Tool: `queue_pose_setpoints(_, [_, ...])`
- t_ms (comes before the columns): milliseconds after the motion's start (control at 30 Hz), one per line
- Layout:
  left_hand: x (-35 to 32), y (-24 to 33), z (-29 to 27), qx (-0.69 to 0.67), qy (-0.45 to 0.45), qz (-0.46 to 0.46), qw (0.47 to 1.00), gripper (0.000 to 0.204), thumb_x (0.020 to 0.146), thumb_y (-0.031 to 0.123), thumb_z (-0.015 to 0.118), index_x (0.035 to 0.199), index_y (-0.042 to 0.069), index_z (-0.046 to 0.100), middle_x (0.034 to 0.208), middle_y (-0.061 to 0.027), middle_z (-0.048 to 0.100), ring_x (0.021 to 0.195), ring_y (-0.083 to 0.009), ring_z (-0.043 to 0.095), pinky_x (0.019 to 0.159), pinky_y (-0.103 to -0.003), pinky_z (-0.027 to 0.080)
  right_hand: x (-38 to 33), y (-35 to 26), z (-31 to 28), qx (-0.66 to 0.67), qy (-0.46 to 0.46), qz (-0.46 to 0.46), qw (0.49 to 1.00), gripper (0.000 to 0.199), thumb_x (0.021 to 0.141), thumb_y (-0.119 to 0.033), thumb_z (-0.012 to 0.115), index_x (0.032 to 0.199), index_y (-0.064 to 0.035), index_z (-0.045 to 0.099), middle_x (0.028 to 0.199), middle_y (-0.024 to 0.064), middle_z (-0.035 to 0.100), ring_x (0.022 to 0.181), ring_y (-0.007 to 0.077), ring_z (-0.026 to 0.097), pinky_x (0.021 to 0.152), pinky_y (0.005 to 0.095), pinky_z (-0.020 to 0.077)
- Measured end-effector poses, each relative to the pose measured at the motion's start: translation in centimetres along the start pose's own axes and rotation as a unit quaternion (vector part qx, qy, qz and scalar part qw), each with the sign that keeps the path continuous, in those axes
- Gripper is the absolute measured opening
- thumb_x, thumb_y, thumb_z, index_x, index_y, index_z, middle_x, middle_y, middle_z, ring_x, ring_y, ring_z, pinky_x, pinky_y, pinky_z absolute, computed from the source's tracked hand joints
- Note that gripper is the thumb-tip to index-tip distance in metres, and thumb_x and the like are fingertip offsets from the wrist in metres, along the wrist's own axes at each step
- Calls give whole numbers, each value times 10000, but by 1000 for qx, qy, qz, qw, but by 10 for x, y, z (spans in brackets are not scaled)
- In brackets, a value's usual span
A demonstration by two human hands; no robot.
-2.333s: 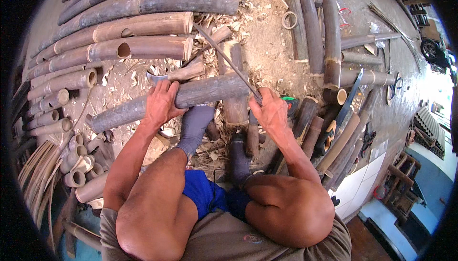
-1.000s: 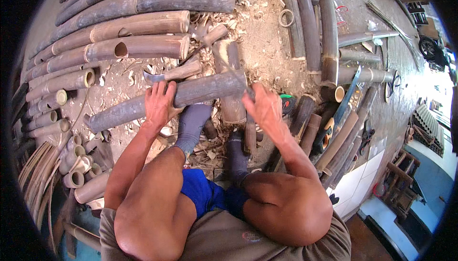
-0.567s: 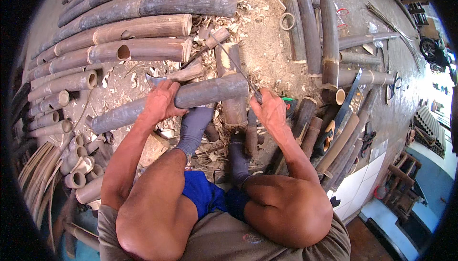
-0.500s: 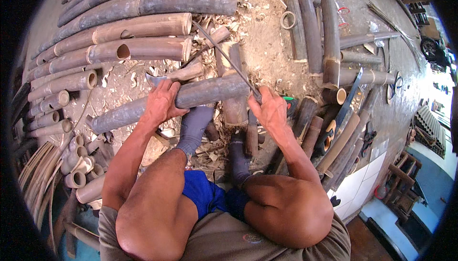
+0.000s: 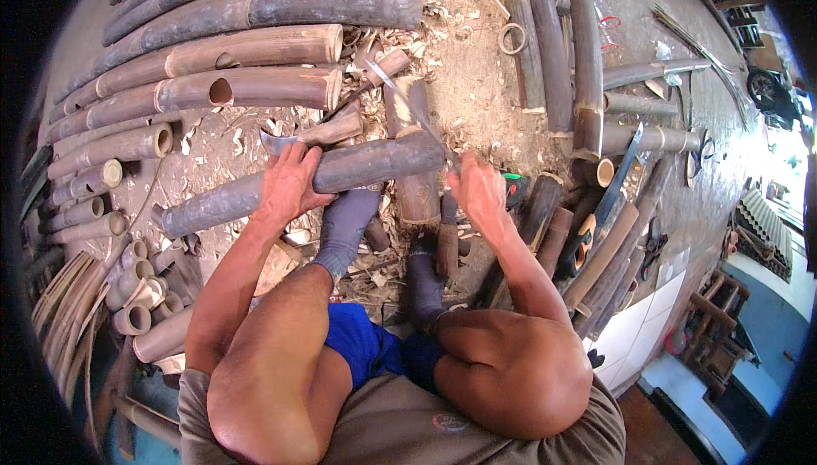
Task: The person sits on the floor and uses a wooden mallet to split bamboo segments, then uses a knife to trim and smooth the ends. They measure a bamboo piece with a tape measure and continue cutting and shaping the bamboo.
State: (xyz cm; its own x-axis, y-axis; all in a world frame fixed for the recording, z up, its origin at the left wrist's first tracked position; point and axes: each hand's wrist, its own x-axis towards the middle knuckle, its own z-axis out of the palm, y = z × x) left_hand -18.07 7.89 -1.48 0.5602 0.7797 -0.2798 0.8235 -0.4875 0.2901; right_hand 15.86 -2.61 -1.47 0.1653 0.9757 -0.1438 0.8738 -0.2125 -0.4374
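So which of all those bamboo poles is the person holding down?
The dark grey bamboo pole lying crosswise just past the person's feet. The left hand presses on it and the right hand holds a long blade by its end; the rest lie untouched.

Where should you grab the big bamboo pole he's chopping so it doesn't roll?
Probably mid-length, from above, as the left hand does: palm pressed on the top, fingers curled over the far side. The bamboo pole is round and lies flat across the ground, so it could roll. That spot also stays clear of the long blade in the right hand at its right end.
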Motion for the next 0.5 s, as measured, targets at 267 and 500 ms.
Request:
queue_pose_setpoints(267, [-9,-2,11,10,21,-7,1000,905,564,391,971,1327,93,586,1228,-122,575,1221,-341,558,987,-545,483,-3,-38,-22,71,46,-59,995,265,875,-209,761,1022,-13,660,880,253,710,783,457,707,678,537,557])
queue_pose_setpoints(500, [-17,0,20,25,55,-7,998,903,559,386,970,1321,92,586,1201,-114,561,1181,-326,556,974,-533,466,-3,-18,-15,42,6,3,999,230,876,-200,753,962,-1,676,835,285,700,766,454,713,669,530,558])
